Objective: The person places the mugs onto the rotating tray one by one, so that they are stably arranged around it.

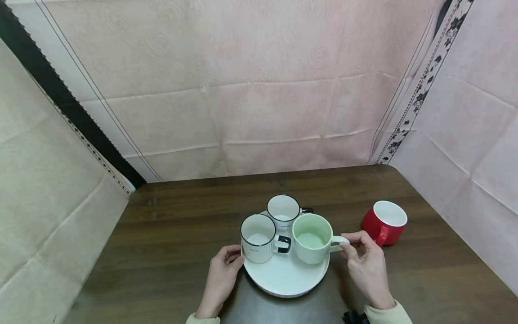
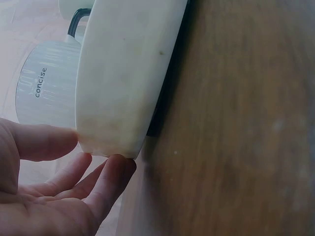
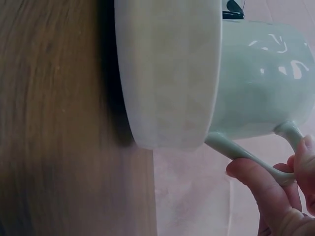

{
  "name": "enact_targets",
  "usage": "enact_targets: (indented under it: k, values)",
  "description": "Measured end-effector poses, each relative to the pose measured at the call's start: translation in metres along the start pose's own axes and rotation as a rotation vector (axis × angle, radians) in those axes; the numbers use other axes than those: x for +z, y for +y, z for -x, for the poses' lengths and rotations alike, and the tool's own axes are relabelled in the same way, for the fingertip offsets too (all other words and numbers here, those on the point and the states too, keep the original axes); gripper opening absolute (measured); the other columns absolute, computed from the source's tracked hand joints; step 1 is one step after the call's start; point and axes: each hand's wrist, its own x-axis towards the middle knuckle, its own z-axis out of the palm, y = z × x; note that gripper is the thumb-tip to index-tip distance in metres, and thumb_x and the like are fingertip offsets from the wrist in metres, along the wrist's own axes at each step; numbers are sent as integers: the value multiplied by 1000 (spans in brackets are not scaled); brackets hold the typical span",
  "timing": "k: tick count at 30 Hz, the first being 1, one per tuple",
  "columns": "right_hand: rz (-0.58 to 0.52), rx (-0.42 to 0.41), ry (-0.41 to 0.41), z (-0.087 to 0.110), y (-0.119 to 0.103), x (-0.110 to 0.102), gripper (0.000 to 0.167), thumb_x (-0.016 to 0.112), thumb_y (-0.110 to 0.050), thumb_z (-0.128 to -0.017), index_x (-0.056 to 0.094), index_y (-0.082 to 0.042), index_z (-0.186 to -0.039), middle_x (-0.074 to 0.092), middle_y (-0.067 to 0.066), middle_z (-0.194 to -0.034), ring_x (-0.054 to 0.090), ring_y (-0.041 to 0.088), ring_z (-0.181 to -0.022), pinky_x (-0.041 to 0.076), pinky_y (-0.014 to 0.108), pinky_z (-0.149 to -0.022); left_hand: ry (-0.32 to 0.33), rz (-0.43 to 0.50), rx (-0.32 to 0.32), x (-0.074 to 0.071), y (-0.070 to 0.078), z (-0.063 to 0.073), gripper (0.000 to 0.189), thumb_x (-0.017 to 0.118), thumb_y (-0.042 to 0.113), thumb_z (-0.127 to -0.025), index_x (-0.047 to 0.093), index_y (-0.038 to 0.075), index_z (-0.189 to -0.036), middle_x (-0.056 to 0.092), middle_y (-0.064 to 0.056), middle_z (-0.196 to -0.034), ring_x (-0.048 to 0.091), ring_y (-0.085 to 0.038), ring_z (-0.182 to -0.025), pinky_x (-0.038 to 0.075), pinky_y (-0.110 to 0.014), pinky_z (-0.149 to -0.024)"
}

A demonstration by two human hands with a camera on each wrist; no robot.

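A thick round white tray (image 1: 285, 282) carries two white mugs with dark rims and a pale green mug (image 1: 311, 238). My left hand (image 1: 223, 274) holds the tray's left edge; in the left wrist view the thumb meets its upper rim and the fingertips touch its side wall (image 2: 125, 83). Beside that hand stands the front white mug (image 1: 258, 238), lettered "concise". Behind it is the other white mug (image 1: 283, 209), partly hidden. The green mug's handle (image 3: 246, 156) is pinched between the thumb and fingers of my right hand (image 1: 366, 265).
To the right, a red mug (image 1: 384, 223) with a white inside rests on the brown wooden table (image 1: 170, 261), just beyond my right hand. Pale cloth curtains (image 1: 259, 112) hang behind the table and along both sides.
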Motion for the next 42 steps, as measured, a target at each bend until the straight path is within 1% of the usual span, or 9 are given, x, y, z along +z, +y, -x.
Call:
enact_targets:
  k: [5, 8, 16, 20, 23, 27, 30, 35, 42]
  values:
    - [3, 27, -34, -1, 2, 3, 22, 66, 14, -83, 61, 6, -103, 61, 16, -103, 63, 20, -84, 57, 24, -69, -1, -11, 6, 0, 0, -1, 26, 61, 6, -93, 59, -3, -118, 64, -15, -116, 61, -27, -108, 51, -42, -91]
    - [-4, 34, -40, -2, 3, 4, 21, 66, 13, -84, 61, 6, -103, 61, 16, -103, 63, 19, -84, 57, 25, -70, -1, -10, 6, 0, 0, -1, 26, 62, 6, -93, 59, -3, -118, 64, -16, -116, 61, -28, -109, 50, -43, -92]
    - [-32, 46, -42, -3, 5, 6, 21, 64, 13, -85, 60, 6, -104, 60, 17, -102, 64, 23, -85, 57, 24, -71, 2, -3, 7, -1, 1, -2, 27, 61, 5, -93, 59, -3, -118, 64, -16, -118, 60, -28, -109, 51, -42, -92]
    - [-9, 58, -35, -1, 4, 7, 22, 65, 12, -86, 60, 6, -106, 60, 17, -102, 64, 25, -85, 57, 25, -71, 6, -5, -1, -1, 1, -1, 26, 61, 5, -93, 59, -3, -118, 64, -16, -117, 60, -28, -109, 51, -42, -91]
    - [5, 57, -20, 0, 4, 7, 23, 65, 12, -85, 60, 6, -106, 61, 17, -101, 65, 23, -84, 56, 23, -71, 2, -2, 4, 1, 2, -1, 26, 61, 5, -93, 59, -3, -118, 64, -16, -117, 60, -28, -109, 50, -43, -92]
    - [-7, 48, -10, 2, 4, 8, 23, 65, 14, -84, 60, 6, -104, 60, 17, -98, 65, 23, -83, 56, 21, -70, 0, 0, 9, 2, 1, -2, 26, 61, 4, -93, 59, -3, -118, 64, -16, -117, 60, -28, -109, 50, -43, -92]
    - [-1, 54, -16, 3, 5, 10, 22, 65, 14, -84, 60, 5, -103, 61, 17, -97, 64, 24, -81, 56, 21, -69, 3, -1, 4, 2, 0, -2, 26, 61, 3, -93, 59, -4, -118, 64, -16, -117, 60, -28, -109, 50, -42, -92]
    - [14, 76, -36, 4, 6, 12, 21, 66, 13, -84, 61, 3, -102, 61, 17, -98, 62, 20, -78, 56, 21, -68, 1, -1, 9, 1, -1, -1, 26, 60, 3, -93, 59, -4, -118, 64, -16, -116, 61, -28, -108, 51, -41, -91]
    - [-3, 54, -33, 5, 8, 12, 23, 68, 10, -84, 63, 4, -105, 63, 18, -99, 62, 16, -76, 56, 20, -67, -3, 8, 32, 0, -2, 1, 26, 61, 3, -92, 59, -5, -117, 65, -17, -115, 61, -28, -107, 51, -38, -90]
